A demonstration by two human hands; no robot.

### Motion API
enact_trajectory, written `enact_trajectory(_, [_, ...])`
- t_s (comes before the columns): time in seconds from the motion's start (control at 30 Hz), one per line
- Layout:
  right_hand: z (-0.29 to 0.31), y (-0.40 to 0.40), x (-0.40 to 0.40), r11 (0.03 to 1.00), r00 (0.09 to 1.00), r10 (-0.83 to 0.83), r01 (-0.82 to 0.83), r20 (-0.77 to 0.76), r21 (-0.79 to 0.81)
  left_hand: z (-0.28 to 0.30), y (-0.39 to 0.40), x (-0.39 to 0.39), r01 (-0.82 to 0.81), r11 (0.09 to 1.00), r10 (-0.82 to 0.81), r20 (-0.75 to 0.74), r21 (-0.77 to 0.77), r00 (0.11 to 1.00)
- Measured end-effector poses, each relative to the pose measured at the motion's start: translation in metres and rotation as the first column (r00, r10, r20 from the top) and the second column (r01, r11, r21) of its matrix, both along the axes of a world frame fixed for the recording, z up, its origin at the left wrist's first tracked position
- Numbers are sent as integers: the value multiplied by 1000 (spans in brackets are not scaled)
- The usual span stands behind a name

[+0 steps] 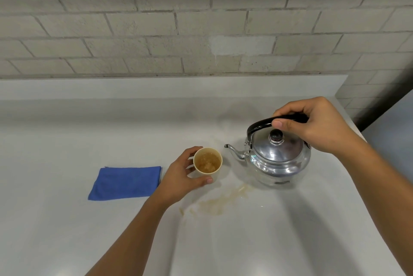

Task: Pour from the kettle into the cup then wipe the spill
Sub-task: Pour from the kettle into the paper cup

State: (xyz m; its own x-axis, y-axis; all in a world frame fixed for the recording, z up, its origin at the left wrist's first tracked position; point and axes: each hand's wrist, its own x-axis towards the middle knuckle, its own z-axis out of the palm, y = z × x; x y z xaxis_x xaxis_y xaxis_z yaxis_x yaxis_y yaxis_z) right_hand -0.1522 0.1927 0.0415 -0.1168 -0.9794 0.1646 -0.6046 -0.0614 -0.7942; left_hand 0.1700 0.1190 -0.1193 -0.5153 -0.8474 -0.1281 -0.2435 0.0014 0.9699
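1. On a pale grey countertop, a right hand curls tightly around the black arched handle of a shiny steel kettle standing upright.
2. A left hand cups a small cream paper cup of amber liquid, fingers and thumb pressed to its sides.
3. The kettle's spout points towards the cup.
4. A brownish spill lies in front of them; a folded blue cloth rests left.

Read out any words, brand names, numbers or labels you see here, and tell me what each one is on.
No text here can be read.
kettle: a small dark plate low on its front may carry writing, but it is too small and blurred to read.
cup, blue cloth, counter and brick wall: no markings visible.
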Motion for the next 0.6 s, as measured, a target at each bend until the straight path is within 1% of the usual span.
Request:
enact_trajectory(0.07, [-4,-1,-3,1000,1000,-12,12,26,-10,6,-3,3,-18,1000,18,-10,-11,1000])
enact_trajectory(0.2, [-8,-5,-8,999,999,-25,26,39,-25,25,-11,6,-120,984,107,-99,-133,989])
enact_trajectory(0.3, [-10,-12,-10,999,998,-30,31,54,-24,43,-17,-1,-153,965,122,-155,-212,980])
enact_trajectory(0.43, [-12,-24,-12,998,997,-51,53,63,-24,69,-29,-27,-117,954,81,-137,-277,987])
enact_trajectory(0.6, [-17,-40,-16,997,994,-71,73,78,-27,87,-42,-74,-23,944,-18,-120,-329,993])
